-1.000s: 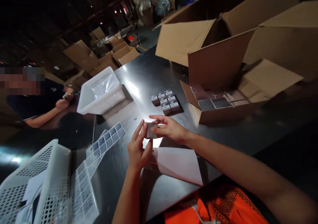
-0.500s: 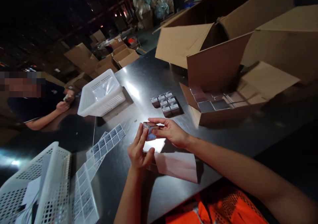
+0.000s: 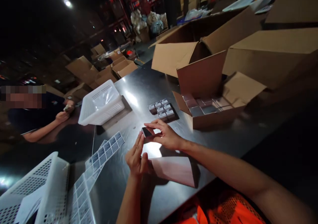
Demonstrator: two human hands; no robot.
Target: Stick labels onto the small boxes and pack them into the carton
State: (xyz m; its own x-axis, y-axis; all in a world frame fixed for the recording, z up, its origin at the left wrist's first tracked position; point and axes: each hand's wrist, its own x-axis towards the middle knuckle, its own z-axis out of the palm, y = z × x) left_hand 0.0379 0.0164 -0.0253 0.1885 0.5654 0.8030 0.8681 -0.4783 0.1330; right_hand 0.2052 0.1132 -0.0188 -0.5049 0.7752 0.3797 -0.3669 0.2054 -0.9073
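My right hand (image 3: pixel 166 135) grips a small dark box (image 3: pixel 147 131) above the black table (image 3: pixel 139 84). Beside it my left hand (image 3: pixel 135 156) has its fingers straight, the fingertips touching the box's left end. A strip of printed labels (image 3: pixel 104 148) lies on the table to the left. Under my hands lies a pale sheet (image 3: pixel 174 171). Several small labelled boxes (image 3: pixel 161 108) sit grouped just beyond my hands. An open carton (image 3: pixel 211 114) at the right holds more small boxes.
A white perforated basket (image 3: pixel 100 101) stands at mid-left and another (image 3: pixel 32 191) at the near left corner. Big open cartons (image 3: pixel 198 48) fill the far right. A person's hands (image 3: pixel 63 113) work at the left edge.
The small box has turned from upright to flat in my right hand. My left hand's fingers have slid to its left end. The view has tilted upward.
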